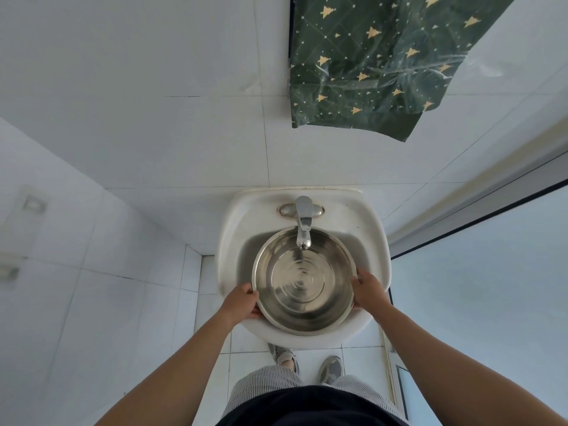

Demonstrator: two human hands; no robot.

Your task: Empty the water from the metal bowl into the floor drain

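Gripped at its rim on both sides, the metal bowl is held by two bare hands. Left hand: clasped on the near-left rim, fingers curled under the lip, thumb on the outer wall. Right hand: clasped on the right rim, fingertips laid over the edge.

Bowl: round, so no long axis is presented; mouth turned upward, seen roughly level. Water is held inside, with ring-shaped ripples at the centre.

Position: seated in the basin of a white sink, the near rim overlapping the sink's front edge. A chrome tap reaches over the far part of the bowl, its spout ending just above the water.

Surroundings: sink mounted against a white tiled wall. A green patterned cloth is hung on the wall above and to the right, well apart from the bowl. A glass partition with a dark frame is set close on the right. Open tiled floor is seen to the left of the sink and beneath it, where two grey shoes are planted.
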